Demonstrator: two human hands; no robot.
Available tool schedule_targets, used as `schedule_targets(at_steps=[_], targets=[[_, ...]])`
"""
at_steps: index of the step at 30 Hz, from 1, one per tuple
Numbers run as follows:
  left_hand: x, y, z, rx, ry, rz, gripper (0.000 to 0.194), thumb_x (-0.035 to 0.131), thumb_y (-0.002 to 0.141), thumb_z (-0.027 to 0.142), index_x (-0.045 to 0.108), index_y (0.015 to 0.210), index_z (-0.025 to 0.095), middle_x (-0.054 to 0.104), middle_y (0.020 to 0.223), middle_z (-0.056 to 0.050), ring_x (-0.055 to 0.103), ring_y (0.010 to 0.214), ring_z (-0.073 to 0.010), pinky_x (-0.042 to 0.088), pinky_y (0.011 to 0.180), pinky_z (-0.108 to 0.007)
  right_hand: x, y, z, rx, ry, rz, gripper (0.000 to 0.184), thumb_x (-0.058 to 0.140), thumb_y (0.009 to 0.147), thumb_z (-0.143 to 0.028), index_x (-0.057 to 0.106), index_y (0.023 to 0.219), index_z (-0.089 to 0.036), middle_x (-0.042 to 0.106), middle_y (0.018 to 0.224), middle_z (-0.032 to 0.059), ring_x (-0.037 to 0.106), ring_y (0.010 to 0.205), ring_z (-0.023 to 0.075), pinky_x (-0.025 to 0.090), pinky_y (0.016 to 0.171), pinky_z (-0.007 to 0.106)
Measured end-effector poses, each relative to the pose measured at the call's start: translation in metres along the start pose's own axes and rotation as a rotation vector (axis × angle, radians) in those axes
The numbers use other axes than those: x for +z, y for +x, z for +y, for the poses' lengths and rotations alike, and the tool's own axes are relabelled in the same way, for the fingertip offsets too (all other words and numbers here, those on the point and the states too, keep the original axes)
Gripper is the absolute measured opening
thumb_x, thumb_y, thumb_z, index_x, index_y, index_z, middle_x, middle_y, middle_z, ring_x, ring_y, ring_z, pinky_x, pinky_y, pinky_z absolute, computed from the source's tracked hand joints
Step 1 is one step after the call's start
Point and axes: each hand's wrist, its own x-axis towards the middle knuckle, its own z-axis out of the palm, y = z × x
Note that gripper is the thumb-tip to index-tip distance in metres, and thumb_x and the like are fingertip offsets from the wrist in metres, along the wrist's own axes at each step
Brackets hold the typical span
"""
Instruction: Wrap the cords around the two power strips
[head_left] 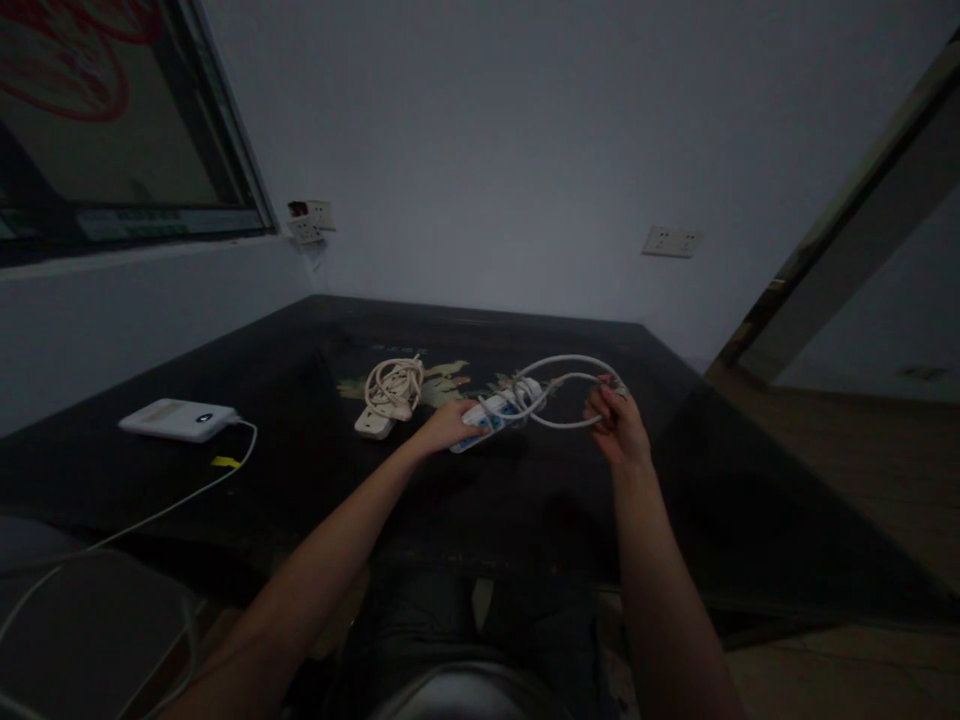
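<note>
A white power strip (493, 412) with blue socket faces is tilted in front of me over the dark table. My left hand (448, 427) is closed around its near left end. Turns of the white cord (574, 358) wrap the strip's far end and loop out to the right. My right hand (616, 418) is closed on that loop, its fingers curled round the cord. Left of my left hand lies a second power strip (373, 422), with its cream cord (394, 385) bundled on top.
A white power bank (178, 419) with a cable (180, 495) lies on the left of the black table (300, 345). Near it is a yellow scrap (226, 462). Wall sockets (671, 241) sit behind the table, and a chair (82, 630) stands at lower left.
</note>
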Motion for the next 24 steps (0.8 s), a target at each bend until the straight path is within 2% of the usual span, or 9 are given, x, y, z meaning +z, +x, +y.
schedule_targets(at_steps=[3,8,12,15,19,24], targets=[[0.0,-0.004,0.006,0.006,-0.007,-0.073,0.039,0.068,0.065,0.038,0.067,0.096,0.015,0.068,0.086,-0.004,0.061,0.08,-0.0219,0.044,0.069,-0.026,-0.003,0.005,0.003,-0.06,0.033,0.078,0.02,0.064,0.07,-0.034,0.051,0.083,-0.025,0.026,0.053,-0.01,0.011,0.039,0.0055,0.01,0.033,0.019],[-0.003,-0.01,0.015,0.069,-0.054,-0.271,0.033,0.069,0.065,0.038,0.068,0.09,0.017,0.068,0.085,-0.002,0.061,0.079,-0.0191,0.044,0.067,-0.023,-0.01,0.011,0.01,-0.12,0.021,0.247,0.023,0.067,0.067,-0.033,0.049,0.079,-0.024,0.032,0.054,-0.0101,0.023,0.039,0.0043,0.018,0.033,0.017],[-0.007,-0.016,0.025,0.1,-0.111,-0.468,0.038,0.073,0.064,0.037,0.068,0.095,0.017,0.068,0.087,-0.002,0.061,0.079,-0.0174,0.045,0.068,-0.022,-0.011,0.012,0.016,-0.114,0.004,0.363,0.029,0.071,0.062,-0.031,0.05,0.081,-0.022,0.041,0.058,-0.0099,0.026,0.039,0.0019,0.021,0.035,0.017],[-0.009,-0.02,0.034,0.115,-0.191,-0.578,0.036,0.074,0.064,0.036,0.068,0.094,0.016,0.068,0.086,-0.002,0.061,0.077,-0.0162,0.045,0.067,-0.022,-0.007,0.011,0.021,-0.059,-0.07,0.382,0.032,0.072,0.06,-0.032,0.051,0.081,-0.022,0.043,0.058,-0.0094,0.028,0.039,0.0025,0.024,0.036,0.017],[-0.012,-0.023,0.041,0.123,-0.342,-0.604,0.037,0.076,0.06,0.034,0.068,0.091,0.015,0.068,0.084,-0.002,0.06,0.075,-0.0154,0.046,0.067,-0.022,-0.002,0.012,0.025,0.019,-0.255,0.315,0.037,0.072,0.059,-0.04,0.05,0.082,-0.022,0.047,0.056,-0.0077,0.036,0.041,0.006,0.027,0.038,0.02],[-0.018,-0.027,0.045,0.087,-0.633,-0.5,0.05,0.079,0.055,0.04,0.066,0.095,0.014,0.069,0.087,-0.005,0.063,0.076,-0.0179,0.048,0.068,-0.024,-0.003,0.011,0.027,0.031,-0.405,0.231,0.036,0.07,0.06,-0.04,0.055,0.087,-0.021,0.054,0.062,-0.0045,0.046,0.05,0.0097,0.036,0.044,0.021]])
